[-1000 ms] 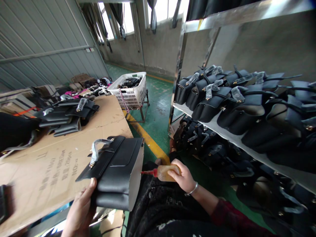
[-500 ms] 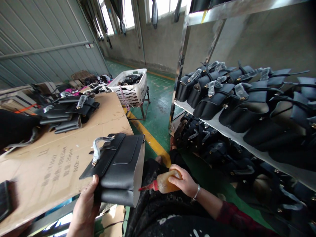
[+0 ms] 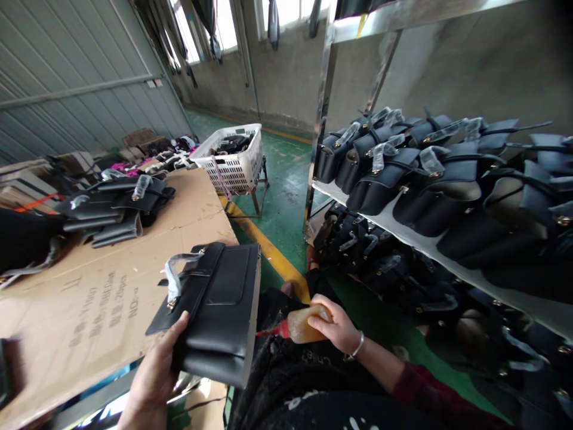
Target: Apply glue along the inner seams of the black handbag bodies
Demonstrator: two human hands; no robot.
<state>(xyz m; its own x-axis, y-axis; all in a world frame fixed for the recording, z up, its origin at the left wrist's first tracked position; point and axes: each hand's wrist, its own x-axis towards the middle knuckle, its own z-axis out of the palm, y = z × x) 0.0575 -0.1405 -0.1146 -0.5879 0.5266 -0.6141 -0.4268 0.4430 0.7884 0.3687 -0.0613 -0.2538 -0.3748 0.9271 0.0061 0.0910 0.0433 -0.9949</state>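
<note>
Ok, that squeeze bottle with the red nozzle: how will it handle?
The squeeze bottle probably yields under grip, since the right hand wraps its soft-looking amber body. Likely light. Laid down, its round body might roll.

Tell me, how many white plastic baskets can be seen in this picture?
1. The white plastic basket stands on a low stand on the green floor, past the far end of the cardboard-covered table, with dark items inside. Others may be hidden behind the shelves.

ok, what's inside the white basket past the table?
The white basket holds dark bag pieces heaped near its rim, with a pale strap hanging down its front. Whatever lies lower is hidden by the mesh walls and the pile.
</note>
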